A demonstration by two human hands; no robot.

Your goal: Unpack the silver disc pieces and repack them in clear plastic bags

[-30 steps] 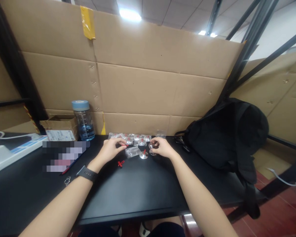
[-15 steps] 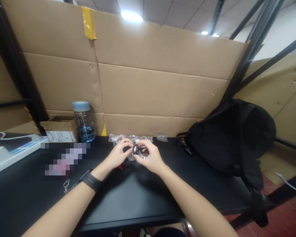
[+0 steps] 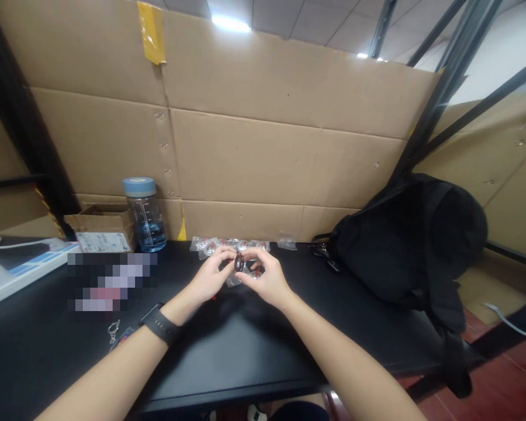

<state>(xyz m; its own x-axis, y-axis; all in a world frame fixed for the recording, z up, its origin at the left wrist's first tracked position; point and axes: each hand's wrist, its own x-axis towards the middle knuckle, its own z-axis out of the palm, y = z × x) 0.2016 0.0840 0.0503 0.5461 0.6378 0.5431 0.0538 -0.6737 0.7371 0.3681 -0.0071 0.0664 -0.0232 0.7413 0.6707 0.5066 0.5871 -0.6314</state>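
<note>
A small, dark, shiny round object (image 3: 239,262) is held up over the black table (image 3: 245,356) between my two hands. The fingertips of my left hand (image 3: 211,275) pinch its left side. My right hand (image 3: 269,278) grips its right side with thumb and fingers. Several clear plastic packets (image 3: 210,245) with red marks lie behind and beneath the hands. A small red bit (image 3: 214,298) shows below my left hand, mostly hidden by it. The object is too small to tell its exact kind.
At the left stand a blue-lidded water bottle (image 3: 145,216), a small open cardboard box (image 3: 103,231) and a white power strip (image 3: 26,272). A metal key ring (image 3: 113,331) lies near my left forearm. A black backpack (image 3: 414,245) fills the right side. Cardboard (image 3: 245,146) walls the back.
The dark round object has turned between my fingers, showing a narrower face with less bright shine. Both hands keep nearly the same place; the view has shifted slightly.
</note>
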